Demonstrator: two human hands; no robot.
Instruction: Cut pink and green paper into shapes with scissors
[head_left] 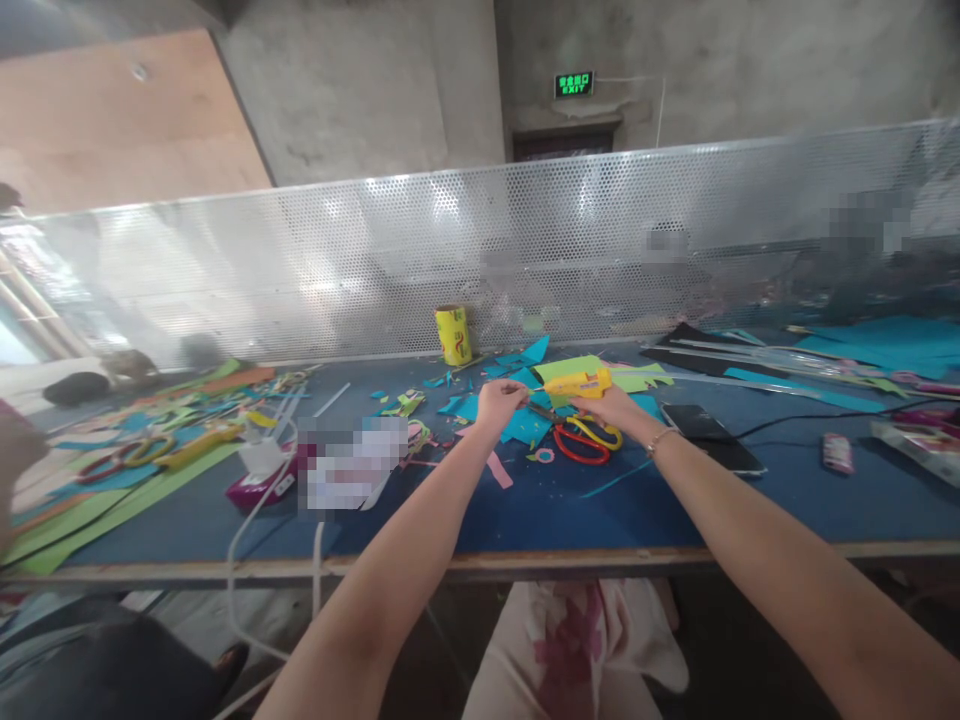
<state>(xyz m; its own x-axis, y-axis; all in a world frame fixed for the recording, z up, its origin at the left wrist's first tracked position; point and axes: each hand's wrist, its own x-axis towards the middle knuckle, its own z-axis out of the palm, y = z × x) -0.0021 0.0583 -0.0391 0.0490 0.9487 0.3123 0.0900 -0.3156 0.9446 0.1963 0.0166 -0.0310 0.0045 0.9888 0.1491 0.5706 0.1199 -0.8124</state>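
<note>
My right hand (pixel 609 405) is closed around a yellow glue gun (pixel 579 383), whose nozzle points left toward my left hand (pixel 498 402). That hand's fingers are pinched on a small piece I cannot make out, over teal paper scraps (pixel 525 425). Just in front of my right hand lie scissors with red and yellow handles (pixel 585 441) on the blue table (pixel 570 510). A lime green paper sheet (pixel 600 372) lies behind the glue gun.
A yellow roll (pixel 454 335) stands by the perforated metal screen (pixel 450 260). A dark phone (pixel 709 435) lies right of my right wrist. Paper strips, more scissors and a white cable clutter the left; teal sheets and packets lie at the right.
</note>
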